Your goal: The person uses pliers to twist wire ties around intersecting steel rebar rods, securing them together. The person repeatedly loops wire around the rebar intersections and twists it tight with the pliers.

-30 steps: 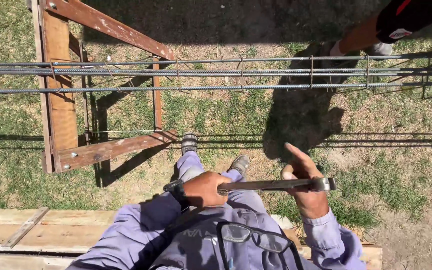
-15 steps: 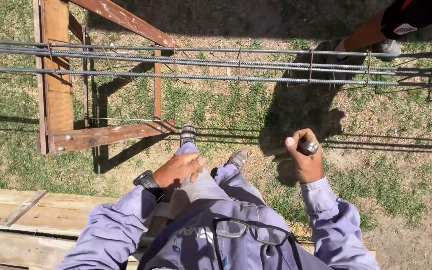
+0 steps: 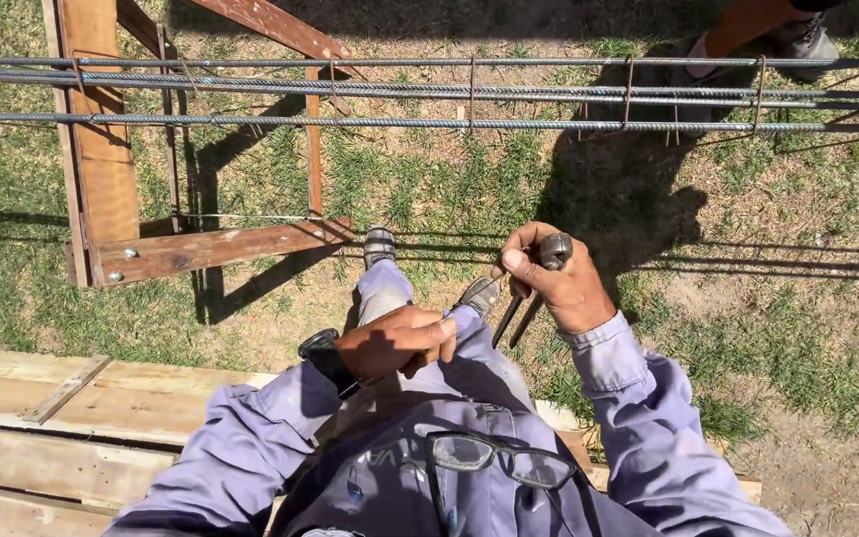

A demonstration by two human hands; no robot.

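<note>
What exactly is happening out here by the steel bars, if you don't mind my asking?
A person in a lilac work shirt stands on grass, looking down. Their right hand is closed around a pair of metal pincers, handles pointing down toward the legs. Their left hand, with a black watch on the wrist, rests loosely closed at the thigh, holding nothing visible. Ahead, a cage of ribbed steel bars lies across a wooden trestle. Another person's foot shows beyond it.

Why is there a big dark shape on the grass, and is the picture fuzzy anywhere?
Head view: strong sun throws a hard dark shadow on the grass, with thin line shadows from the steel bars; the right hand with its pincer tool looks sharp, not fuzzy; the straight bars bow slightly, so the lens bends things.
</note>
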